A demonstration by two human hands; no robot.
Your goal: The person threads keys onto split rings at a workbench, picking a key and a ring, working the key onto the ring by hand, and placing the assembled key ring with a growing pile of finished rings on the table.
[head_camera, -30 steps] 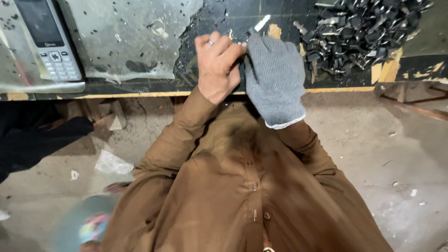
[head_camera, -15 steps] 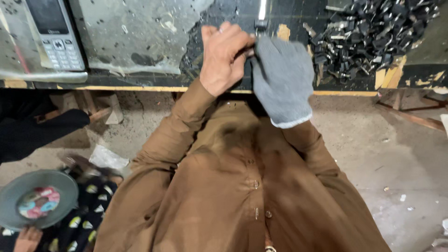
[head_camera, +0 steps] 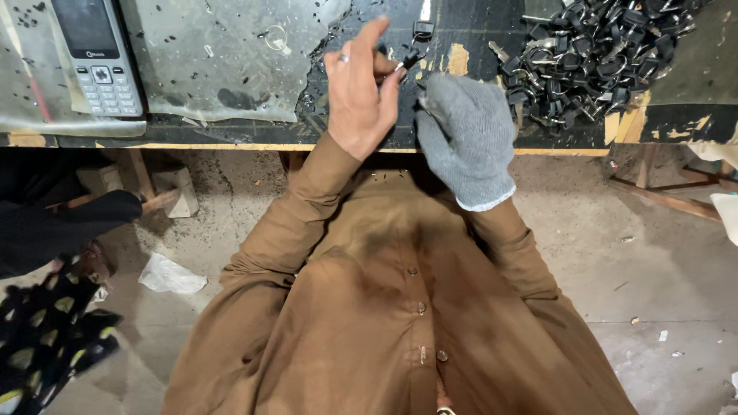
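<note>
My left hand (head_camera: pixel 360 96) is bare and lifted over the edge of the dark workbench (head_camera: pixel 231 131); its thumb and one finger pinch a small dark metal piece (head_camera: pixel 411 58) at the tips, while the index finger stands straight up and free; so this hand is narrow, closed on the piece; my right hand (head_camera: pixel 465 134), in a grey knitted glove, is just beside it on the right and a little lower, the fingers curled inward; I cannot tell if it holds something, because the glove hides the inside; the piece lies between the two hands, up and to the left from the glove, nearer to my left fingertips; its long axis seems to run slanted, from low left to high right; the pile of similar dark metal parts (head_camera: pixel 592 58) is farther right on the bench, nearer to the gloved hand; a grey keypad phone (head_camera: pixel 92 58) lies far left
</note>
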